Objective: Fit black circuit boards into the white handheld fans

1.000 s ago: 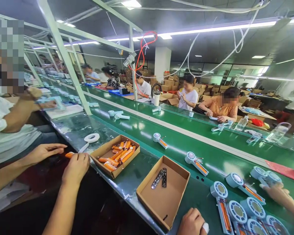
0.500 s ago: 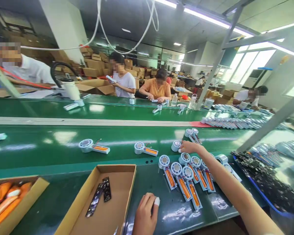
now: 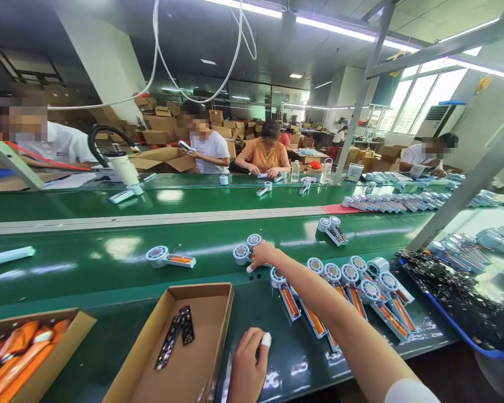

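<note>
Twelve o'clock from the left hand [image 3: 248, 358], the right hand [image 3: 263, 254] touches a fan [image 3: 253, 240]. I can't tell either grip. Marks on the boards [image 3: 187, 326] look blurry.

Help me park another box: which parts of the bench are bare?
Bare bench lies between the box of orange pieces and the circuit-board box; a smaller patch, between the left hand and clustered fans. Crowded: farther right, among those fans, toward the bin of black parts.

Head-worn view, forward and down
</note>
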Motion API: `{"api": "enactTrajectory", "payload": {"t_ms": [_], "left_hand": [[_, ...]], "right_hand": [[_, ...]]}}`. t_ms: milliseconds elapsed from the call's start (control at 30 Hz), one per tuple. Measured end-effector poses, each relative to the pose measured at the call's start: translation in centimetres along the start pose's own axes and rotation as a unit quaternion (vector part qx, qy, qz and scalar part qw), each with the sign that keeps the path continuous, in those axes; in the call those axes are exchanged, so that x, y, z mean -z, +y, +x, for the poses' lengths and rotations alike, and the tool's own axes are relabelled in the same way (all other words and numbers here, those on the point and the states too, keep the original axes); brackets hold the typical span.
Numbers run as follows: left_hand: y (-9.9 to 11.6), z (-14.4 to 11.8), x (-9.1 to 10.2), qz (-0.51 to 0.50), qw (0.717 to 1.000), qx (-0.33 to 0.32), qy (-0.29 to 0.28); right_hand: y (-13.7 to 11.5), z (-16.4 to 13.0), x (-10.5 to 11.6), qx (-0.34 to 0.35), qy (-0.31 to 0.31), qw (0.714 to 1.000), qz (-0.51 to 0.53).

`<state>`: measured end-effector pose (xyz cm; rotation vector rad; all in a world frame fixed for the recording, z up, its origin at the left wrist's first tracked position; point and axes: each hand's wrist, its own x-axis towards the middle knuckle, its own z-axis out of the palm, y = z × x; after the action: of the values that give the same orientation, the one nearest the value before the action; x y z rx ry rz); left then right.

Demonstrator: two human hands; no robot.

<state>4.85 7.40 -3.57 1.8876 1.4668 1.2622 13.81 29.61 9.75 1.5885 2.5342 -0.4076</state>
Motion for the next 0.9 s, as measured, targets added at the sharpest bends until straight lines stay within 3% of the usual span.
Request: {"api": "enactTrajectory", "payload": {"t_ms": [200, 333, 400, 433, 500, 567, 633, 700, 767, 900], "left_hand": [[1.6, 0.4, 0.2, -0.009, 1.000, 0.029, 0.005], [3.5, -0.7, 1.3, -0.032, 0.997, 0.075, 0.019], [4.1, -1.3, 3.5, -0.047, 0.992, 0.114, 0.027], [4.3, -1.4, 5.1, -0.035, 0.990, 0.134, 0.031], [4.1, -0.7, 9.0, 0.078, 0.983, 0.167, 0.024], [3.2, 1.0, 13.0, 0.269, 0.939, 0.213, -0.008], [1.9, 3.3, 15.7, 0.427, 0.862, 0.257, -0.087], [0.6, 5.4, 16.7, 0.455, 0.841, 0.266, -0.120], [-0.6, 6.7, 16.3, 0.457, 0.839, 0.262, -0.139], [-1.8, 7.3, 15.1, 0.451, 0.842, 0.251, -0.157]], "right_hand": [[-2.4, -1.9, 2.1, -0.034, 0.047, 0.997, 0.049], [-4.1, -6.5, 2.1, 0.004, 0.108, 0.989, 0.098], [-4.3, -10.0, 0.5, 0.025, 0.136, 0.981, 0.132], [-4.2, -11.9, -0.6, 0.037, 0.172, 0.965, 0.197], [-4.0, -15.1, -3.5, 0.016, 0.201, 0.935, 0.293], [-3.8, -17.4, -6.5, -0.031, 0.185, 0.933, 0.307], [-3.9, -18.4, -9.0, -0.082, 0.149, 0.949, 0.264], [-4.2, -18.7, -10.6, -0.135, 0.124, 0.964, 0.194], [-4.4, -18.9, -11.3, -0.163, 0.114, 0.971, 0.136], [-3.5, -20.5, -11.9, -0.111, 0.114, 0.979, 0.125]]}}
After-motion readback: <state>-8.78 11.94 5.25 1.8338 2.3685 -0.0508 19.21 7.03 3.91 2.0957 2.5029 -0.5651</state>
